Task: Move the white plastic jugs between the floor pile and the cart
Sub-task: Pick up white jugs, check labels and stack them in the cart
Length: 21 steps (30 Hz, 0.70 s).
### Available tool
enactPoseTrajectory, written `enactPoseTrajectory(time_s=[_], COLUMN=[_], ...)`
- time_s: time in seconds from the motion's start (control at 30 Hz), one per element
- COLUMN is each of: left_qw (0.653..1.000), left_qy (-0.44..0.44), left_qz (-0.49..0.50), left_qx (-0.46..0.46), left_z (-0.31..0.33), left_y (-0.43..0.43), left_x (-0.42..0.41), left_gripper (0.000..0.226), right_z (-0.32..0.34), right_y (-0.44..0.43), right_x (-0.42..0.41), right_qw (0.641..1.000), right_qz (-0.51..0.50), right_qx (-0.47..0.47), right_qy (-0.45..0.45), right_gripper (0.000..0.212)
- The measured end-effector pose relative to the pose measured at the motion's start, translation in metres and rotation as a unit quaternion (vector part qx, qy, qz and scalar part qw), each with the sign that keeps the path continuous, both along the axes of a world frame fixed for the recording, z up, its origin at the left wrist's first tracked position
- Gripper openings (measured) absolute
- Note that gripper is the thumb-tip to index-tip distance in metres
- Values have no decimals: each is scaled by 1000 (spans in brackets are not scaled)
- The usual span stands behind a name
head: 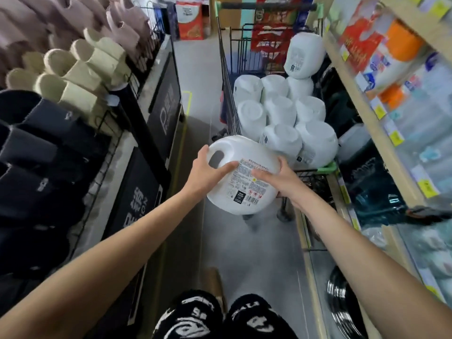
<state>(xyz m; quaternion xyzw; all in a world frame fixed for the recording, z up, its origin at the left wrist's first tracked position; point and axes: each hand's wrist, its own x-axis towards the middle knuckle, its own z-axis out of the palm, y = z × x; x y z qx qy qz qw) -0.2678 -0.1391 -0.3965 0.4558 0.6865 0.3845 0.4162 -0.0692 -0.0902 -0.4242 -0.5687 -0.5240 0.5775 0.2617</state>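
The head view shows the one jug in play, a white plastic jug with a moulded handle and a printed back label [244,152], held in the air over the aisle floor, just short of the near end of the black wire shopping cart [227,99]. The left hand [210,172] lies spread against the handle end with its thumb over the shoulder. The right hand [281,182] cups the far side, fingers lying fairly straight across the label, so the jug is carried between two flat hands, not gripped by its handle. The cart already holds a tight stack of white jugs lying on their sides [281,111], with one more white jug perched on top at the far end [305,57]. The step probably goes best if the jug is kept level and set into a gap on the near row, bottom outward like the others, without nudging the perched one. No floor pile shows here. The floor is smooth grey tile [190,69] and the aisle is narrow. A wire rack of beige and black slippers [80,64] crowds the left, and a pale wooden shelf of packaged goods [367,118] stands right beside the cart, so elbows have little room.
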Motion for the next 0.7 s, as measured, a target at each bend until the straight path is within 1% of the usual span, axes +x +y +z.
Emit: enactPoseTrajectory(time_s=[0.07, 0.13, 0.17, 0.27, 0.37, 0.43, 0.5, 0.6, 0.7], left_qw=[1000, 999, 998, 996, 994, 991, 988, 981, 969], left_qy=[8, 21, 26, 34, 34, 43, 50, 79, 92], left_qz=[-24, -40, -47, -71, -90, -117, -145, -179, -228], left_qx=[2, 15, 21, 33, 45, 50, 28, 12, 9], left_z=[6, 12, 14, 16, 12, 11, 5, -1, -2], left_y=[44, 85, 105, 167, 233, 275, 322, 374, 428], left_x=[-11, -18, -20, -23, -27, -30, -35, -42, -48], left_gripper=[85, 81, 79, 79, 78, 81, 92, 113, 115], right_z=[4, 5, 4, 3, 0, 3, 5, 9, 12], right_y=[35, 68, 86, 143, 204, 240, 279, 318, 360], right_x=[-7, -13, -14, -16, -13, -13, -11, -13, -16], right_qw=[1000, 1000, 1000, 999, 998, 998, 998, 996, 992], right_qz=[-15, -23, -25, -41, -53, -59, -68, -77, -89], right_qx=[7, 4, 0, 7, -6, 0, 12, 52, 89], right_qy=[-9, -2, 3, 11, 14, 11, 4, -14, -32], right_gripper=[108, 115, 113, 81, 91, 85, 84, 90, 105])
